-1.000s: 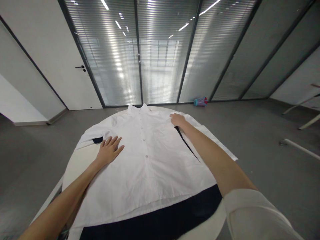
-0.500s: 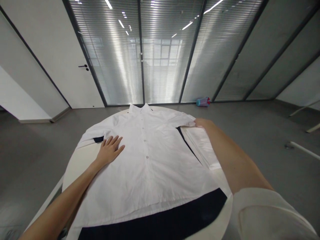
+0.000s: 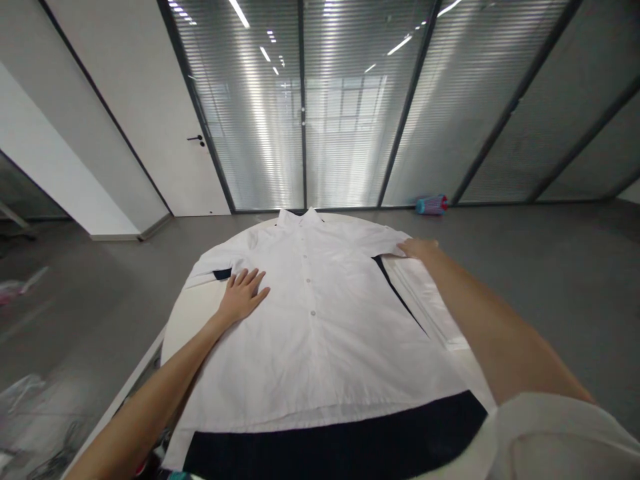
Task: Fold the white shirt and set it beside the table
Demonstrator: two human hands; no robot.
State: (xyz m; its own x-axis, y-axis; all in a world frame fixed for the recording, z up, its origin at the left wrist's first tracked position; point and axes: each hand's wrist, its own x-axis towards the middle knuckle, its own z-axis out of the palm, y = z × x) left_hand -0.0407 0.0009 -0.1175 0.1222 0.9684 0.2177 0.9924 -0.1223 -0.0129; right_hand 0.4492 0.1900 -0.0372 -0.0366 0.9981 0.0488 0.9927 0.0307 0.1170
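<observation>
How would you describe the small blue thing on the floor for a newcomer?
Beyond the round table stands a glass wall with blinds. At its foot, on the grey floor right of the table, lies a blue cylinder with a red end, the only bright colour there.

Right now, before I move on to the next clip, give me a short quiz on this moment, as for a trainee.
1. True or false: the left hand lies open on the white button-front shirt.
2. Multiple choice: where is the teal-and-red cylinder?
A. On the shirt
B. On the floor by the glass wall
C. In the left hand
3. Fill in the blank: the right hand rests on the shirt's ____.

Key: 1. True. 2. B. 3. Sleeve.
</observation>
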